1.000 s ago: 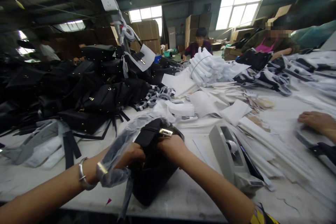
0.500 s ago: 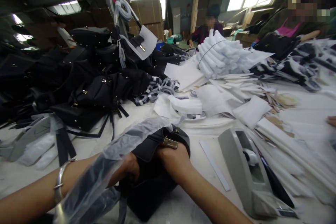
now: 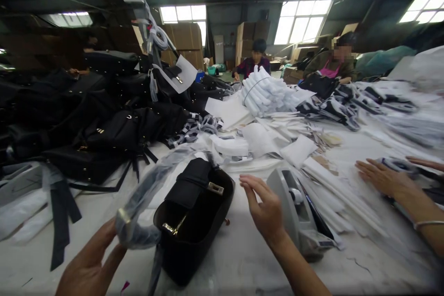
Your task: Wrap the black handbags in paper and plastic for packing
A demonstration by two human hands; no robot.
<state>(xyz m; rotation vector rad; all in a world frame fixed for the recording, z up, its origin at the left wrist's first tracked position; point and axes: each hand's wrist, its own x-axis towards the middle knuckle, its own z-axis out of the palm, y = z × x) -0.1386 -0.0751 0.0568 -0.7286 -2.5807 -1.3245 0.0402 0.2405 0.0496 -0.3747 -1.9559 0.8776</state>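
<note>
Black bag (image 3: 194, 252) on tabletop (image 3: 225, 270), low and a bit left of centre, mouth open, body tilted toward 1 o'clock. Flap (image 3: 187, 182) at its 12 o'clock side, gold clasp (image 3: 215, 188) on the flap's end, gold chain (image 3: 180, 224) in the mouth.

Left hand (image 3: 88, 261) at the bag's 8 to 9 o'clock, fingers pointing to 1 o'clock, thumb apart below, tips at the plastic-wrapped strap (image 3: 133, 233); can't tell if that grip pinches it or just touches.

Right hand (image 3: 265, 212) at the bag's 3 o'clock, apart from it, between bag and grey tape dispenser (image 3: 284, 203). Grip spread, fingers slightly bent, pointing to 11 o'clock; forearm comes in from 5 o'clock.

Pile of black bags (image 3: 111, 129) at 10 to 11 o'clock, bundle of white rolls (image 3: 263, 90) at 1. Co-worker's hand (image 3: 388, 182) near 3, laid flat by wrapped straps.
</note>
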